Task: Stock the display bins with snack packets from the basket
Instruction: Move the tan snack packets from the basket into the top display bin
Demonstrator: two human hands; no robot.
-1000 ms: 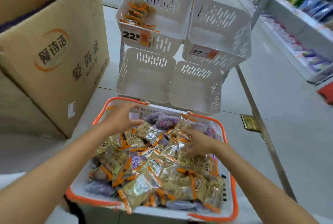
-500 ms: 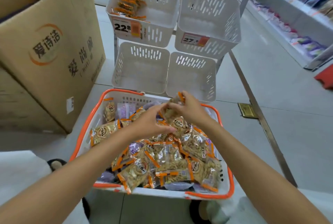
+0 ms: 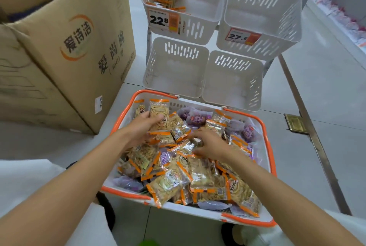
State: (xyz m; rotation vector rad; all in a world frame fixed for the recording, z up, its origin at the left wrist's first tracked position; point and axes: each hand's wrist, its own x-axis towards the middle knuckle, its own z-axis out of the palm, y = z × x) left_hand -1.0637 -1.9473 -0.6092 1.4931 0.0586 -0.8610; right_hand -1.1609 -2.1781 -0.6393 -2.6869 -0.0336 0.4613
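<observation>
Gathering from the basket (image 3: 188,211), fingers of the left hand (image 3: 141,128) clamp a tan snack packet (image 3: 158,111); the right hand (image 3: 213,144) pinches a second packet (image 3: 186,146) beside them. Lift both cleanly toward the display bins (image 3: 174,79) beyond the fingers.

Light: bright, even, diffuse; source unseen.
Shadows: soft, faint.
Glare: small glints on glossy clear orange-edged snack packets (image 3: 200,174).
Blur: colourful store shelves (image 3: 340,14), top right corner, smeared.
Distortion: wide-angle bowing; brown cardboard box (image 3: 79,47) edges lean.
</observation>
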